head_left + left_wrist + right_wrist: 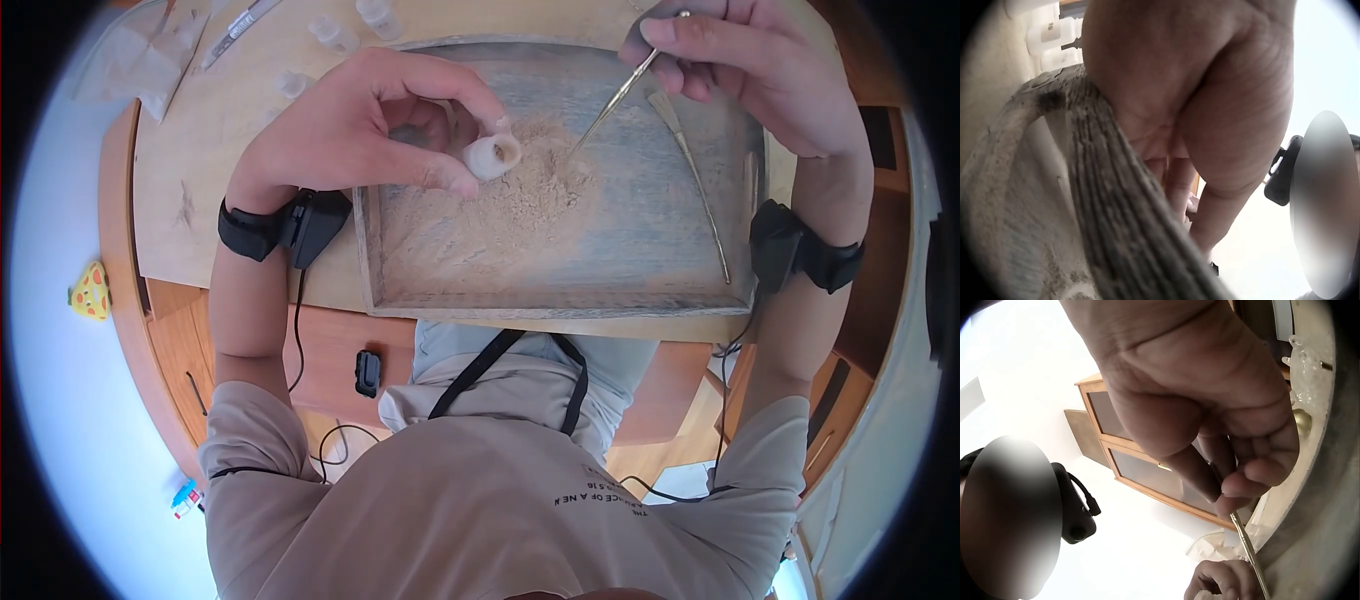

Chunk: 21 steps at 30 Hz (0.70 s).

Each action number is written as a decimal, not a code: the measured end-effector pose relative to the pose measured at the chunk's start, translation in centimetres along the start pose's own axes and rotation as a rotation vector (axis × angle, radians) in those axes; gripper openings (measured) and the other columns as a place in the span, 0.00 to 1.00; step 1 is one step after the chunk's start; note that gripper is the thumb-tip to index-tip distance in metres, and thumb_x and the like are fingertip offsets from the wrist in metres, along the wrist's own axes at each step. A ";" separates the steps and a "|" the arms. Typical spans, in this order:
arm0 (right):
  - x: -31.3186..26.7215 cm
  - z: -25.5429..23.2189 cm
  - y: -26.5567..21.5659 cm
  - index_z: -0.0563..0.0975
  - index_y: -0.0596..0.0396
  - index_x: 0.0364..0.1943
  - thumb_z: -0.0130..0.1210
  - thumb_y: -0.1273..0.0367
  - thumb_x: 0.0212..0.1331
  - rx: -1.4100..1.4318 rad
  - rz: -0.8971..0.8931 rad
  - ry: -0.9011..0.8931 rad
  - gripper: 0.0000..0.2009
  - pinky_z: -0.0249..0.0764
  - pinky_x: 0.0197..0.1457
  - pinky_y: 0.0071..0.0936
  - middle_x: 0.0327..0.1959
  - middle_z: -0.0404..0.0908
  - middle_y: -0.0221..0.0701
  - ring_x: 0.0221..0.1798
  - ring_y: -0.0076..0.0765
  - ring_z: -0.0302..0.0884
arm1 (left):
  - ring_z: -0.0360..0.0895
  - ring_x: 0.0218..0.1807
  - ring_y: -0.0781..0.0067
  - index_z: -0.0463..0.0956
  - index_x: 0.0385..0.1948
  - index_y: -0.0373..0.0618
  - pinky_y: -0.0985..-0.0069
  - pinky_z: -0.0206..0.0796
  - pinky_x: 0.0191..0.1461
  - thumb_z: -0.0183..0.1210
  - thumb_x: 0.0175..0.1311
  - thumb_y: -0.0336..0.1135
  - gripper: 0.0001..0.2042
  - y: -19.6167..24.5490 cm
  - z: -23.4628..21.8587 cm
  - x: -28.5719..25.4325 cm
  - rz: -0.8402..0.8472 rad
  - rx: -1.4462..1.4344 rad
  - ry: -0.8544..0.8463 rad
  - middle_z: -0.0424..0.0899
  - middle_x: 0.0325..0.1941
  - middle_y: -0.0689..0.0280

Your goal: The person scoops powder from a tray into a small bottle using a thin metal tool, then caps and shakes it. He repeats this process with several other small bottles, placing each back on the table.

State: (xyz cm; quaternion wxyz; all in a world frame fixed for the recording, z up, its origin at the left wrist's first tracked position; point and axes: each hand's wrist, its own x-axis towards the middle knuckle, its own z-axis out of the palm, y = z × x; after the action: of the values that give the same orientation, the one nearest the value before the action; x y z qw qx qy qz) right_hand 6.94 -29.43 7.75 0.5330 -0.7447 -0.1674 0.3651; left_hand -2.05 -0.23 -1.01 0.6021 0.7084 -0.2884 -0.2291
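Between thumb and fingers, my left hand (350,130) pinches a small white plastic bottle (485,158), its open mouth tilted toward the tray's middle. My right hand (760,70) grips the upper end of a thin brass-coloured stick tool (622,96). The tool's lower tip points down to the heap of tan powder (545,195), right beside the bottle. Powder is spread over the grey wooden tray (560,305) beneath both hands. In the right wrist view the slender shaft (1249,550) comes out from the pinched fingertips. The bottle is hidden in the left wrist view.
A thin brass-handled brush (697,180) lies along the tray's right side. Small white bottles (335,35) stand on the table behind my left hand, near a pen (235,35) and a clear plastic bag (160,55). Raised rims border the tray.
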 end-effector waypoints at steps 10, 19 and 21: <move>-1.1 -2.1 -0.4 0.84 0.70 0.40 0.57 0.71 0.68 0.207 -0.131 0.113 0.12 0.70 0.26 0.22 0.24 0.85 0.36 0.23 0.25 0.77 | 0.74 0.37 0.84 0.80 0.48 0.39 0.83 0.66 0.37 0.76 0.49 0.23 0.22 0.3 0.1 -0.1 -0.058 0.040 -0.012 0.82 0.44 0.68; -0.5 -2.3 0.5 0.84 0.70 0.41 0.56 0.71 0.69 0.170 -0.175 0.157 0.12 0.71 0.27 0.22 0.24 0.84 0.36 0.22 0.25 0.77 | 0.73 0.37 0.85 0.80 0.47 0.38 0.83 0.66 0.39 0.77 0.50 0.25 0.21 0.8 0.2 -0.1 -0.093 0.066 -0.010 0.81 0.42 0.70; -0.5 -2.8 0.5 0.83 0.71 0.42 0.56 0.71 0.69 0.171 -0.206 0.101 0.12 0.74 0.29 0.22 0.25 0.84 0.36 0.22 0.25 0.78 | 0.73 0.37 0.85 0.80 0.47 0.37 0.83 0.66 0.40 0.76 0.50 0.25 0.21 0.8 0.1 -0.1 -0.090 0.059 -0.019 0.81 0.42 0.70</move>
State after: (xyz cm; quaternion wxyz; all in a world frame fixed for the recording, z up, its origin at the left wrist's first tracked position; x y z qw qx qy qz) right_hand 8.55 -31.77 7.93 0.6370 -0.6928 -0.1844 0.2834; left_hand -2.29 -0.37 -0.23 0.5672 0.7358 -0.2687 -0.2543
